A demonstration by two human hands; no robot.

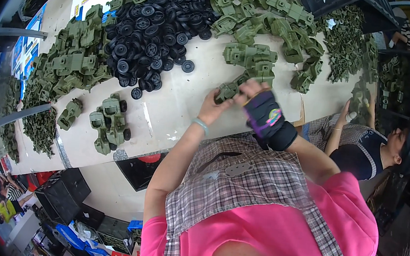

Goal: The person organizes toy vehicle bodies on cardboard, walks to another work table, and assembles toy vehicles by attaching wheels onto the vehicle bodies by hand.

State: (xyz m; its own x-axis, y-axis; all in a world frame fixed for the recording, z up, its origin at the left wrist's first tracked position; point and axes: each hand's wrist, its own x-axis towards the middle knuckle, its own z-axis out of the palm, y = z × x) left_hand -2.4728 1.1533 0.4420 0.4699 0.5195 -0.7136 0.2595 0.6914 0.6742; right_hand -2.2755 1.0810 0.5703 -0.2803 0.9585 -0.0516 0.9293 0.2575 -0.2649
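Since the olive-green moulded plastic vehicle part [227, 91] is between both hands, just in from the near edge of the pale, flat worktop [165, 118], a lost grip could, it is judged, drop it toward that edge; uneven finger pressure would be the likely cause. The bare left hand [211, 108] is partly closed, thumb and fingers about the part's near end. The right hand [264, 116], in a black-and-purple fingerless glove, has fingers bent at the part's right side; motion blur prevents telling whether they pinch a smaller piece.

Just beyond the hands, olive-green plastic vehicle bodies [249, 56] lie close enough to be knocked by the right knuckles; whether the held part touches them cannot be told. Farther off, toward the worktop's far edge, a heap of round black plastic wheels [147, 34] could, if brushed, shed some.
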